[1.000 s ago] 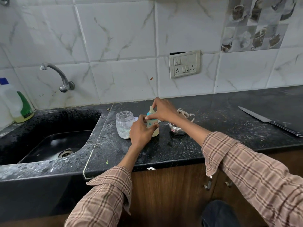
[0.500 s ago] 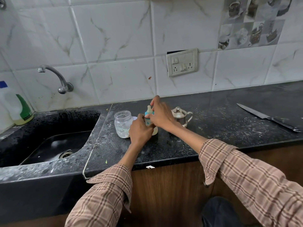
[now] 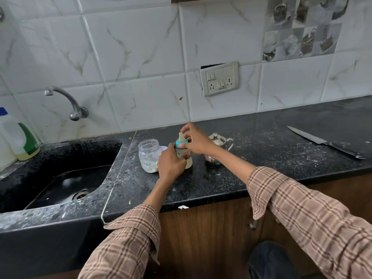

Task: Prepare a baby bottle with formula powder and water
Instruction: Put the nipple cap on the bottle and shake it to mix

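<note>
A small baby bottle with a blue collar and a pale teat stands upright on the black counter, with milky liquid in its base. My left hand grips the bottle's body from the left. My right hand pinches the blue collar from the right, its index finger raised above the teat. An open clear jar with white formula powder at the bottom stands just left of the bottle. A white lid lies behind the jar. A small steel pot with a lid stands right of the bottle, partly hidden by my right wrist.
A black sink with a wall tap lies to the left, a detergent bottle at its far corner. A large knife rests on the counter at the right. A wall socket sits above the counter. Wooden cabinet doors lie below.
My right hand has shifted from covering the teat to pinching the blue collar, so the teat now shows. The left hand kept its hold on the bottle. The camera moved slightly.
</note>
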